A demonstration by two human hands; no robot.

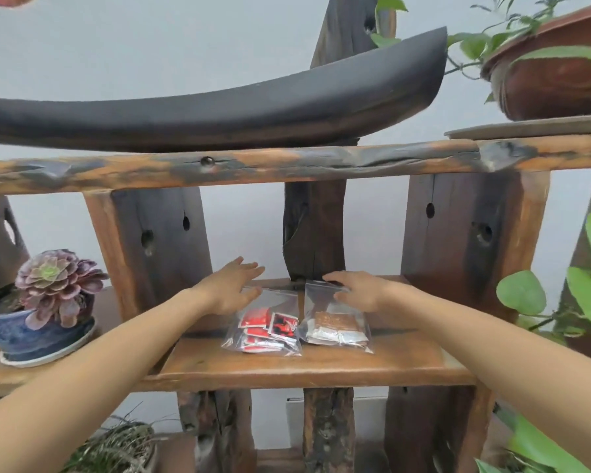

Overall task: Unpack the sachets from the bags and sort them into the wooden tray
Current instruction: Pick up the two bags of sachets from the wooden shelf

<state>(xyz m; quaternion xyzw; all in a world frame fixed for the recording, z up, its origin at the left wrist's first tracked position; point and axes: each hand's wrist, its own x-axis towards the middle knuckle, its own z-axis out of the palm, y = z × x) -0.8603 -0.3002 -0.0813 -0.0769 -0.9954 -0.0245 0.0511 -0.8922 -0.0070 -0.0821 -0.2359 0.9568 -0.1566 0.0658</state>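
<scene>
Two clear plastic bags lie side by side on a wooden shelf [321,367], touching along their inner edges. The left bag [265,327] holds red, black and white sachets [270,327] piled loosely inside it. The right bag [333,322] holds brown and silvery-white sachets [335,327], the brown one lying on top of the pale ones. Both bags rest flat on the board, their upper ends toward the back of the shelf near a dark upright post [313,230]

The left hand [231,286] reaches in over the back corner of the left bag with its fingers spread and loose, gripping nothing; whether the fingertips touch the plastic cannot be told. The right hand [359,290] lies on the upper end of the right bag, fingers curved down onto the plastic and the thumb against its edge, but whether it has truly pinched the bag is not clear. Both forearms are bare and stretch in from the lower corners

On a lower ledge to the left stands a purple and green succulent [57,285] in a blue pot [40,336]. Above the shelf runs a rough horizontal beam [287,163], and on it sits a long, dark, curved wooden tray [236,114]. A brown plant pot [553,70] with green leaves stands at the upper right, and more green leaves [522,291] hang at the right edge
</scene>
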